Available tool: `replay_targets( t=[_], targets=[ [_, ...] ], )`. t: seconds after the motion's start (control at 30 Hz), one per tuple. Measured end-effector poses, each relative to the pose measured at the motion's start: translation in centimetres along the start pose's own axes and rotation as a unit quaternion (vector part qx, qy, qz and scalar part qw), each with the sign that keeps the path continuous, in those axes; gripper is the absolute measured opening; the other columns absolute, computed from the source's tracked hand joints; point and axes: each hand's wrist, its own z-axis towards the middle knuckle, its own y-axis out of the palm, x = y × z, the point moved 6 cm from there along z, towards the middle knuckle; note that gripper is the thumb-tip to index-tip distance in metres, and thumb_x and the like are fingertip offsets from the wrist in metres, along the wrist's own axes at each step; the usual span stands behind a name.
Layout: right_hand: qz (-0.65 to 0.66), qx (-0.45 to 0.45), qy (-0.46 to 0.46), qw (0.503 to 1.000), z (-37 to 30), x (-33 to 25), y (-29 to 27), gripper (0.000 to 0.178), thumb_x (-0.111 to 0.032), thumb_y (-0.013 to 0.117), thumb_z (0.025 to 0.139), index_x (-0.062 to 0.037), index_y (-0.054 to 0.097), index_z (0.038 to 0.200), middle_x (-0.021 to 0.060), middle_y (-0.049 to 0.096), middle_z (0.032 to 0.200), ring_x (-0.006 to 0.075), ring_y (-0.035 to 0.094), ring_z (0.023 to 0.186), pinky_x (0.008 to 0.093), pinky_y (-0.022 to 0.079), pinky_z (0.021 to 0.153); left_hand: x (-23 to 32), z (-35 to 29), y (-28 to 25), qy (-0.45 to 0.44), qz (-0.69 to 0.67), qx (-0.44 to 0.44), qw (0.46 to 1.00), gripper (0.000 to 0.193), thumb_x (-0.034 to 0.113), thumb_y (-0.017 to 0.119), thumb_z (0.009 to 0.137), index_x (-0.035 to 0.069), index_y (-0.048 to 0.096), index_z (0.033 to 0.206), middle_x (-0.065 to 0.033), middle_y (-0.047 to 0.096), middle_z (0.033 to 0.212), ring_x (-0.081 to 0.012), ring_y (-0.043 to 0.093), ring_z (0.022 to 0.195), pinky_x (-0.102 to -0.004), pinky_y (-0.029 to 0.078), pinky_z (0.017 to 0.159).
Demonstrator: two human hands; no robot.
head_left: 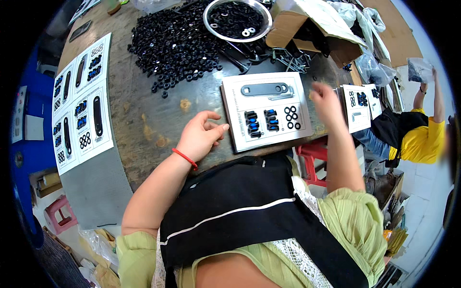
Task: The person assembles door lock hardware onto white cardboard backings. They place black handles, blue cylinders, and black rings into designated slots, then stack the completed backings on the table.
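Right in front of me lies a stack of white cards at the table's near edge. On its top card sit a flat dark wrench-like bar, L-shaped hex keys, two groups of dark bolts with blue on them and several black rings. My left hand, a red cord at its wrist, hovers by the stack's left edge, fingers loosely bent and apart, holding nothing. Beyond the right edge is my right hand, blurred, its fingers curled in; whether it holds anything is hidden.
A big heap of small black parts covers the far table beside a metal bowl, a cardboard box and loose screws. Filled cards lie left, another card right. A person in yellow lifts a plastic bag.
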Motion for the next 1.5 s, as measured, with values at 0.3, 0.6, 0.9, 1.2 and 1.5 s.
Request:
replay_targets(
  t=[0.3, 0.6, 0.9, 1.2, 1.5],
  targets=[
    [0.278, 0.034, 0.084, 0.956, -4.1, 3.9, 4.8, 0.036, -0.008, 0.058, 0.084, 0.0072, 0.064, 0.116, 0.0156, 0.068, 0.095, 0.0210, 0.065, 0.086, 0.0316, 0.050, 0.080, -1.1, 2.1, 2.6, 0.007, 0.052, 0.026, 0.998, 0.027, 0.010, 0.070, 0.088, -0.003, 0.054, 0.106, -0.0086, 0.068, 0.084, -0.0118, 0.063, 0.073, -0.0252, 0.050, 0.060],
    [0.340, 0.037, 0.055, 0.938, -3.1, 1.6, 4.1, 0.032, -0.005, 0.057, 0.085, 0.0068, 0.065, 0.114, 0.0129, 0.069, 0.096, 0.0174, 0.063, 0.086, 0.0301, 0.050, 0.080, -1.3, 0.0, 2.2, 0.051, -0.046, 0.057, 0.996, 0.022, 0.007, 0.067, 0.089, -0.002, 0.054, 0.105, -0.0075, 0.066, 0.085, -0.0109, 0.060, 0.073, -0.0253, 0.049, 0.067],
    [0.341, -0.070, -0.096, 0.933, 0.4, -12.9, 4.8, 0.030, -0.007, 0.059, 0.084, 0.0046, 0.066, 0.111, 0.0132, 0.068, 0.093, 0.0190, 0.064, 0.081, 0.0305, 0.050, 0.076, -1.6, -8.5, -4.8, 0.110, -0.197, 0.133, 0.965, 0.026, 0.010, 0.069, 0.087, 0.000, 0.055, 0.107, -0.0053, 0.066, 0.088, -0.0085, 0.059, 0.073, -0.0218, 0.048, 0.065],
    [0.244, -0.204, -0.348, 0.882, 3.3, -21.1, 11.1, 0.025, -0.003, 0.058, 0.086, 0.0010, 0.066, 0.109, 0.0131, 0.062, 0.090, 0.0231, 0.061, 0.080, 0.0335, 0.049, 0.075, -6.0, -12.3, -1.7, 0.102, -0.248, 0.304, 0.914, 0.022, 0.006, 0.067, 0.087, 0.002, 0.055, 0.106, -0.0049, 0.067, 0.088, -0.0098, 0.061, 0.073, -0.0248, 0.049, 0.065],
    [0.204, -0.317, -0.494, 0.784, 5.2, -24.4, 17.7, 0.032, -0.004, 0.053, 0.084, 0.0027, 0.063, 0.113, 0.0246, 0.060, 0.110, 0.0411, 0.059, 0.099, 0.0432, 0.048, 0.089, -8.1, -10.0, 5.1, 0.064, -0.259, 0.535, 0.801, 0.019, 0.005, 0.066, 0.088, 0.003, 0.057, 0.104, -0.0042, 0.067, 0.085, -0.0104, 0.061, 0.073, -0.0249, 0.049, 0.067]
  ],
)
